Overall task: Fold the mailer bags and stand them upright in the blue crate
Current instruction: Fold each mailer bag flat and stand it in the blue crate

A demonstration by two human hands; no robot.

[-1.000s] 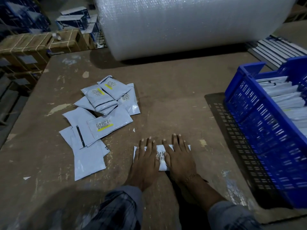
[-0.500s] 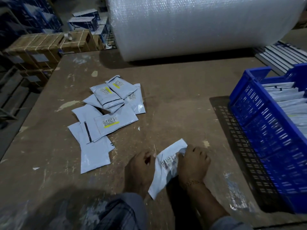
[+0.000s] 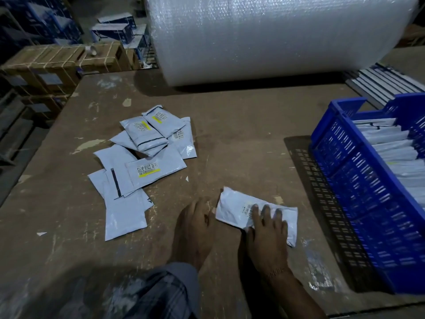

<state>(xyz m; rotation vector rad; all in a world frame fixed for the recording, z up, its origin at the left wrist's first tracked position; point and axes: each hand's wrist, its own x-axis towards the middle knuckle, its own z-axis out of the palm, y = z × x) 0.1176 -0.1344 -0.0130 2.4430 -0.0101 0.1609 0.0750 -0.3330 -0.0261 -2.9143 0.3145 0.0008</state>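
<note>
A folded white mailer bag (image 3: 236, 209) lies on the brown table near the front. My right hand (image 3: 268, 229) presses flat on its right half, fingers straight over the printed label. My left hand (image 3: 195, 223) rests on the table just left of the bag, fingers loosely bent, holding nothing. A loose pile of unfolded mailer bags (image 3: 140, 162) with barcode labels lies further left. The blue crate (image 3: 358, 180) stands at the right, with several folded bags (image 3: 395, 148) standing upright inside it.
A big roll of bubble wrap (image 3: 264, 35) lies across the back of the table (image 3: 241, 125). Strapped cardboard boxes (image 3: 57, 65) sit beyond the left edge. Flat stacked items (image 3: 379, 81) lie behind the crate. A checked sleeve (image 3: 158, 293) fills the bottom.
Both hands pressed the folded bag flat, then lifted and turned it. Now it lies further right under my right hand alone, and my left hand has come off it.
</note>
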